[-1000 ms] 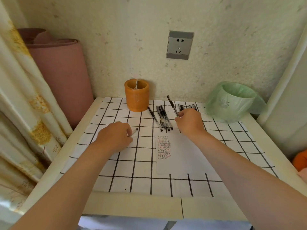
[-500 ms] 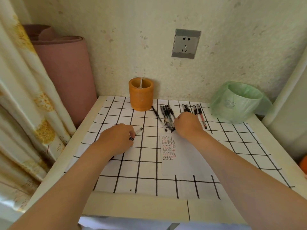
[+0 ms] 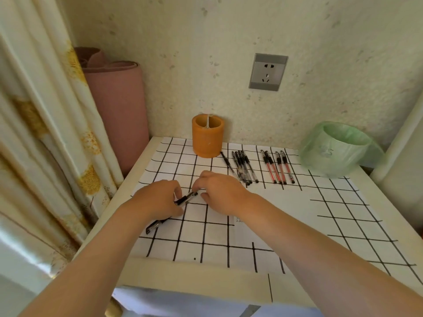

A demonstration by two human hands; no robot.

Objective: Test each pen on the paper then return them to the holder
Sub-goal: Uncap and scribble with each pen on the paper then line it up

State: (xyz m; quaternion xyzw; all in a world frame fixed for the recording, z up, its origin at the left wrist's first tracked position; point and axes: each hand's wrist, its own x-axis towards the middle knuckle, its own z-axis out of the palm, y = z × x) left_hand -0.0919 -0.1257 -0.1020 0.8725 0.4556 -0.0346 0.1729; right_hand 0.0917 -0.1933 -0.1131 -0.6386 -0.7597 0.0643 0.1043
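Observation:
My left hand (image 3: 160, 200) is closed around a black pen (image 3: 186, 198) that lies slantwise low over the grid sheet; its rear end (image 3: 152, 227) sticks out below the hand. The fingertips of my right hand (image 3: 219, 193) pinch the pen's upper end. The orange pen holder (image 3: 207, 138) stands at the back by the wall, with no pens showing in it. To its right lie several black pens (image 3: 242, 167) and several red pens (image 3: 277, 167) in rows. The test paper (image 3: 238, 219) with small written marks is mostly hidden under my right forearm.
A white sheet with a black grid (image 3: 338, 209) covers the small table. A green-bagged bin (image 3: 336, 149) stands at the back right. A rolled pink mat (image 3: 114, 106) and a curtain (image 3: 45, 133) stand at the left. A wall socket (image 3: 267, 72) is above.
My right hand left the row of pens and moved left to the pen in my left hand. My left hand lifted and turned that pen. The view shifted left.

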